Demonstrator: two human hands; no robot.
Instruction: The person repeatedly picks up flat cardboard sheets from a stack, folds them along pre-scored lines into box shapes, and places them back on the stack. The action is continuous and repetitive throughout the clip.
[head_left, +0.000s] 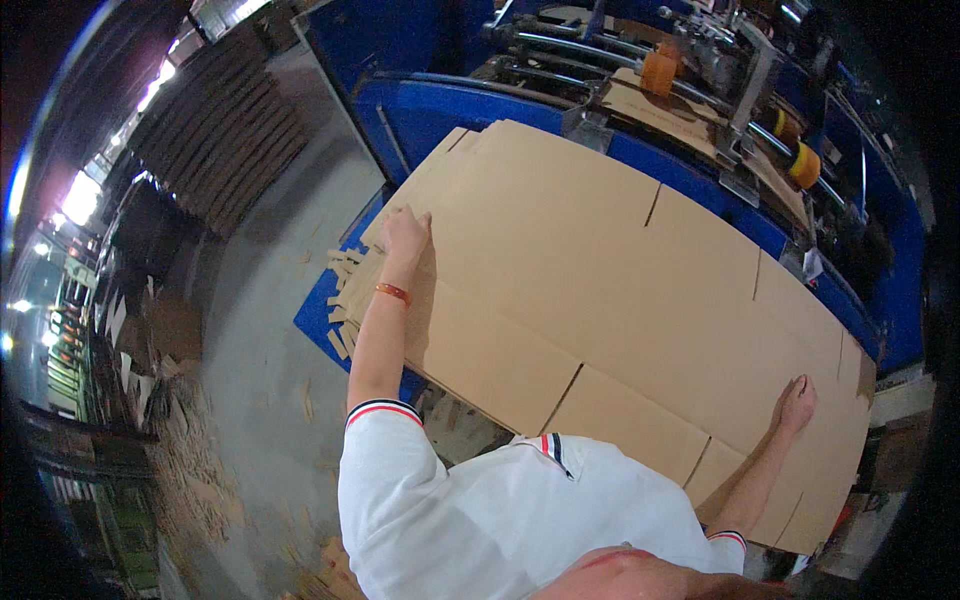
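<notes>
The white shirt (pixel 520 510) of the person is closest, with red and dark stripes at the ends of its short sleeves. It sits below both hands and leans up against the near side of a big pile of flat cardboard sheets (pixel 600 270). The pile lies under both hands and fills the space between them. The top sheet is light brown, with thin dark slits cut in it.

The left grip (pixel 406 235) rests by the left end of the pile. Its fingers are bent in, and I cannot tell if it is pinching the edge. Just below it, on the wrist, is an orange-brown bracelet (pixel 393 292).

The right grip (pixel 797 405) is down on the top sheet, near the right end. Its fingers are curled up too, and I cannot tell if they pinch any cardboard.

Below and left of the left grip, short cardboard strips (pixel 338 340) stick out over a blue tabletop (pixel 312 320). Farther left is the grey floor (pixel 270 300), with cardboard scraps (pixel 200 480) on it. Past both grips, on the far side of the pile, stands a blue machine (pixel 440 105) with shiny bars and yellow-orange wheels (pixel 805 165).
</notes>
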